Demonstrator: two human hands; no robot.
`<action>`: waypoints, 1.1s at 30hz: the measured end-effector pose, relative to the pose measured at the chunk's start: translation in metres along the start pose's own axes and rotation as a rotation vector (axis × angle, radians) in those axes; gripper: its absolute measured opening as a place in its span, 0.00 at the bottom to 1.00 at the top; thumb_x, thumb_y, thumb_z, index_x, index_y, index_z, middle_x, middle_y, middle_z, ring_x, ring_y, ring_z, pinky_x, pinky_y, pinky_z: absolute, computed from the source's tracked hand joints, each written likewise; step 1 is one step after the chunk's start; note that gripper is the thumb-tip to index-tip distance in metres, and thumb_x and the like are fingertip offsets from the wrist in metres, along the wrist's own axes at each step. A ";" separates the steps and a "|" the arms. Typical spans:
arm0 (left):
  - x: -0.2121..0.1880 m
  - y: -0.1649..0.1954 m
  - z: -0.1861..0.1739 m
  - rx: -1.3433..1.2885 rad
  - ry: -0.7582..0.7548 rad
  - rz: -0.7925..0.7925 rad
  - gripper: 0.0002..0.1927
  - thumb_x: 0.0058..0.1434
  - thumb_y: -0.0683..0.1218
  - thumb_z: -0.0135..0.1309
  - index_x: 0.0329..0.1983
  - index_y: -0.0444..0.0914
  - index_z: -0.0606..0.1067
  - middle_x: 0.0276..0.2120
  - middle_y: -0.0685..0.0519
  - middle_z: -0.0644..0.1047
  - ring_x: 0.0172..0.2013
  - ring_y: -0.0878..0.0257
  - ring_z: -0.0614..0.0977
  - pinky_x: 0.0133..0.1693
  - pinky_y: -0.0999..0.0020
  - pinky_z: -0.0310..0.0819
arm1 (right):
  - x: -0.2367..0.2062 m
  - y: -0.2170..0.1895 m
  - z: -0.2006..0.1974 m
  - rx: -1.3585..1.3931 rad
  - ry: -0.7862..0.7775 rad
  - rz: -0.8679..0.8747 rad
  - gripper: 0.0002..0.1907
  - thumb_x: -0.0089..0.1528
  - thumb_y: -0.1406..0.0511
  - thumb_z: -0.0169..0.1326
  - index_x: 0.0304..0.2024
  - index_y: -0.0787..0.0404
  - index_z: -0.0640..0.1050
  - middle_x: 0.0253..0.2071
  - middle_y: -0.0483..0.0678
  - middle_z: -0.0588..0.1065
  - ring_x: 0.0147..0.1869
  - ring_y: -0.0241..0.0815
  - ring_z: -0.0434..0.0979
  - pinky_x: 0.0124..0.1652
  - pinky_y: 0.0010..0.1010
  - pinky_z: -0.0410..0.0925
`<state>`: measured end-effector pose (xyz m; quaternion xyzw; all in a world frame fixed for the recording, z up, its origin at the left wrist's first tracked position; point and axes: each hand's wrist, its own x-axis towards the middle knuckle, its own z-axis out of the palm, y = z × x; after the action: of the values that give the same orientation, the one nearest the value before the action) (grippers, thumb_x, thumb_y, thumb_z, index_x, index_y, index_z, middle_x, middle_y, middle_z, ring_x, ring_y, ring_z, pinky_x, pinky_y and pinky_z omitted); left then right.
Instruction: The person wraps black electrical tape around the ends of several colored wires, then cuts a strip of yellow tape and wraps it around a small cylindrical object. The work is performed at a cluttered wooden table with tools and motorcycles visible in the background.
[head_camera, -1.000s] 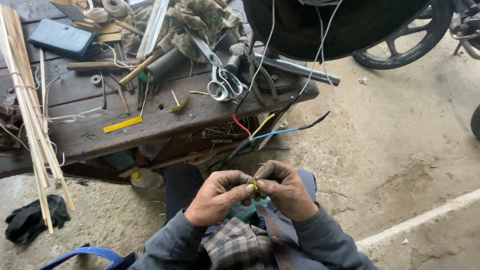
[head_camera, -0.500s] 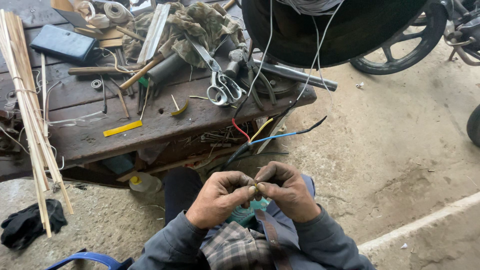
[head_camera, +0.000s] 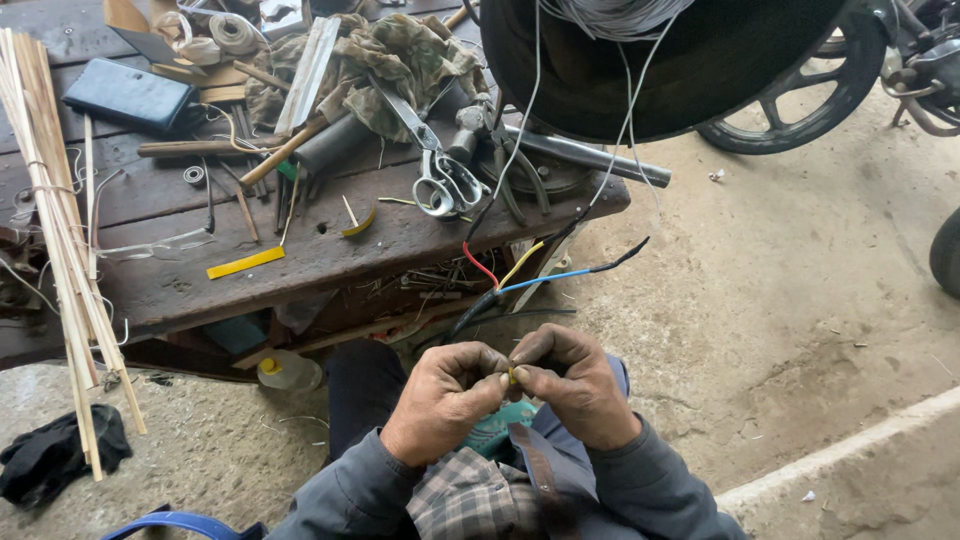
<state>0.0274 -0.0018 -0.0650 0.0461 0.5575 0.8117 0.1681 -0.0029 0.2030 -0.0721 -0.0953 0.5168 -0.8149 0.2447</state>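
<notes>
My left hand (head_camera: 442, 396) and my right hand (head_camera: 568, 384) meet close above my lap, fingertips pinched together on a small yellow piece (head_camera: 512, 375). What the piece is I cannot tell; most of it is hidden by the fingers. Just beyond the hands a black cable (head_camera: 470, 310) ends in red, yellow and blue wires (head_camera: 545, 281) that fan out in the air. A dark wooden workbench (head_camera: 330, 255) stands in front of my knees. Scissors (head_camera: 438, 180) lie on it near the front edge.
The bench holds a bundle of thin bamboo strips (head_camera: 55, 215), a dark flat case (head_camera: 130, 95), a crumpled cloth (head_camera: 395, 65), a yellow strip (head_camera: 246, 262) and metal tools. A large black round object (head_camera: 680, 70) with white wires hangs above. A wheel (head_camera: 800, 110) stands on the concrete floor.
My hands stay pinched together on the small yellow piece with only slight finger movement. The view has shifted a little.
</notes>
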 end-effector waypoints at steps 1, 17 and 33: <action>0.000 0.000 0.000 -0.020 -0.001 0.012 0.09 0.63 0.40 0.55 0.40 0.28 0.80 0.32 0.51 0.82 0.33 0.70 0.81 0.38 0.74 0.78 | 0.000 0.001 -0.001 0.015 -0.004 0.000 0.06 0.61 0.70 0.61 0.38 0.66 0.76 0.37 0.50 0.78 0.38 0.37 0.77 0.40 0.29 0.71; 0.001 0.006 -0.002 0.026 -0.009 -0.068 0.07 0.63 0.41 0.58 0.37 0.30 0.81 0.27 0.53 0.80 0.27 0.71 0.78 0.30 0.75 0.74 | -0.002 -0.005 -0.001 -0.125 0.032 -0.075 0.06 0.60 0.73 0.62 0.37 0.66 0.77 0.39 0.48 0.77 0.41 0.34 0.77 0.41 0.27 0.72; 0.004 0.016 -0.002 -0.020 -0.046 -0.096 0.08 0.62 0.42 0.58 0.38 0.30 0.81 0.29 0.52 0.81 0.28 0.70 0.79 0.32 0.75 0.74 | 0.000 -0.005 -0.006 -0.100 0.032 -0.059 0.05 0.60 0.75 0.60 0.36 0.66 0.77 0.38 0.49 0.77 0.40 0.36 0.77 0.40 0.29 0.73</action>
<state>0.0196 -0.0076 -0.0510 0.0360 0.5470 0.8069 0.2200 -0.0069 0.2089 -0.0707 -0.1094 0.5576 -0.7964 0.2072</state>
